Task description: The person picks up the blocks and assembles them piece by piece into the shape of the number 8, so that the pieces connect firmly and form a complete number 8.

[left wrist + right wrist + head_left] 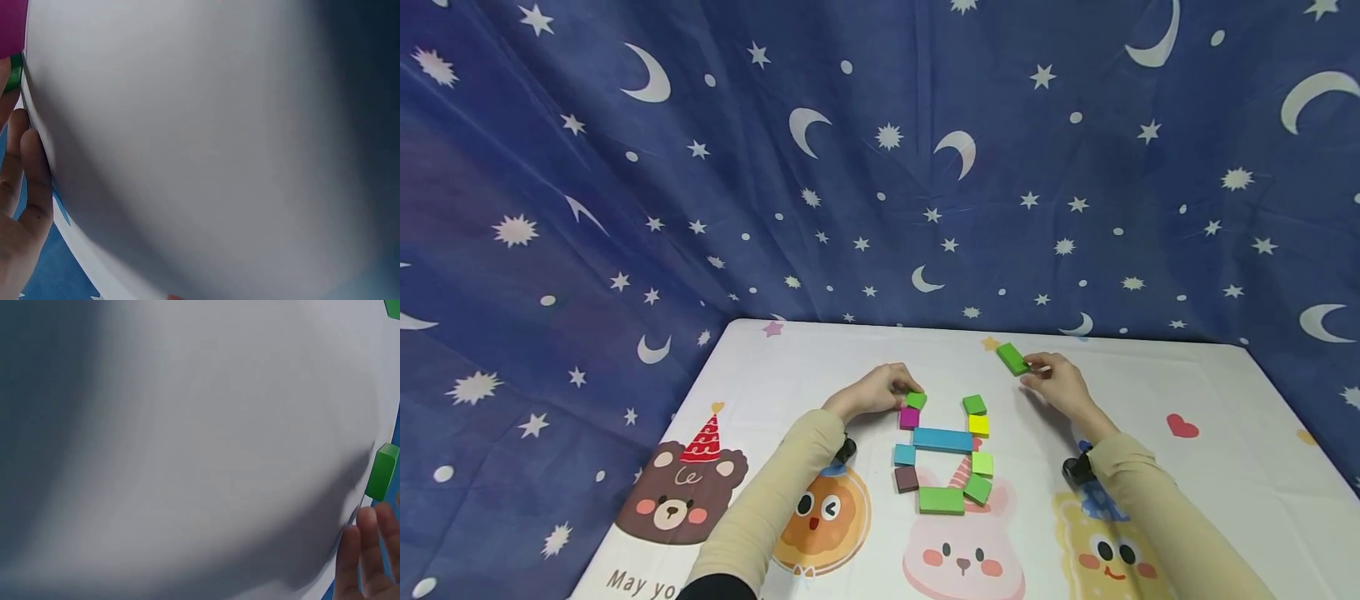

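Observation:
Small colored blocks form a figure like an 8 with its top side absent on the white table. At its upper left corner my left hand [880, 389] pinches a small green block [915, 400], just behind a magenta block [909, 418]. In the left wrist view that green block [14, 74] shows partly between the fingers [37, 169]. Farther back lies a long green block [1013, 359]. My right hand [1062, 385] is beside its near end, index fingertip at the block and thumb apart from it. The right wrist view shows straight fingers [369, 544] below this block [382, 472].
A long blue block [943, 440] crosses the figure's middle, and a wide green block [942, 501] closes its front. On the right side stand a green block [974, 405] and a yellow block [978, 426]. A blue star-patterned curtain [880, 208] hangs behind the table [1150, 375].

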`<action>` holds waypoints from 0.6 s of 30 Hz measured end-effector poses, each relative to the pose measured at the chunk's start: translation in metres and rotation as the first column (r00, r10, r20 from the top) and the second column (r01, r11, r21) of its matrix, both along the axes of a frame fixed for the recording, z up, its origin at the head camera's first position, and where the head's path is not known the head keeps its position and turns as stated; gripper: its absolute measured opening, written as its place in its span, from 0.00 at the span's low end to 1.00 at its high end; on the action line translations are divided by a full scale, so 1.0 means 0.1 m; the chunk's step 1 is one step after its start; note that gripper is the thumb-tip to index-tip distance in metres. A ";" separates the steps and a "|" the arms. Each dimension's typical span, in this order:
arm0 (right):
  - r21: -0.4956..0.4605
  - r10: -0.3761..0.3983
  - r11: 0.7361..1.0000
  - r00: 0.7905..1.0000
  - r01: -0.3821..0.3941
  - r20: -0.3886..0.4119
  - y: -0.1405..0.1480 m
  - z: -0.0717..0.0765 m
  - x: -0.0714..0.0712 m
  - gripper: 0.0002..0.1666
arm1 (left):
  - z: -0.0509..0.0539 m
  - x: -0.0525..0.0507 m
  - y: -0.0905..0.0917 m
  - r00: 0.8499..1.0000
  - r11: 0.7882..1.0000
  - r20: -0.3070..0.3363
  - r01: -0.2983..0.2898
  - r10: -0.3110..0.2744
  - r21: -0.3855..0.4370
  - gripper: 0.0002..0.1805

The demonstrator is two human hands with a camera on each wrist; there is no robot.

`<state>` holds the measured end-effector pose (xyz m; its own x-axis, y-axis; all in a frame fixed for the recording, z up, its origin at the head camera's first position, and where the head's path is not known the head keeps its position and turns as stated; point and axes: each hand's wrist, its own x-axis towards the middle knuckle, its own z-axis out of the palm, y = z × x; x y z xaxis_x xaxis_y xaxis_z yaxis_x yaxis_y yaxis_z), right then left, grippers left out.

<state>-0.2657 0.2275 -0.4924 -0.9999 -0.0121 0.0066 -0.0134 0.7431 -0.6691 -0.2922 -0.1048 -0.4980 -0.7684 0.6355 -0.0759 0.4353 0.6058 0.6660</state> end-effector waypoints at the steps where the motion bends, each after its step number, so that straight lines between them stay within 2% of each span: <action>1: 0.002 -0.005 1.000 1.000 0.005 0.004 0.00 0.00 -0.01 0.28 | 0.00 0.00 0.00 1.000 1.000 -0.001 0.002 -0.002 0.000 0.20; 11: 0.025 -0.114 0.993 0.989 0.113 0.093 -0.06 -0.06 -0.14 0.35 | 0.00 0.01 0.02 1.000 1.000 0.008 -0.003 0.003 0.007 0.19; 18: 0.031 -0.123 0.992 0.989 0.121 0.078 -0.09 -0.12 -0.17 0.35 | 0.00 0.02 0.00 1.000 1.000 0.009 -0.010 0.010 0.011 0.19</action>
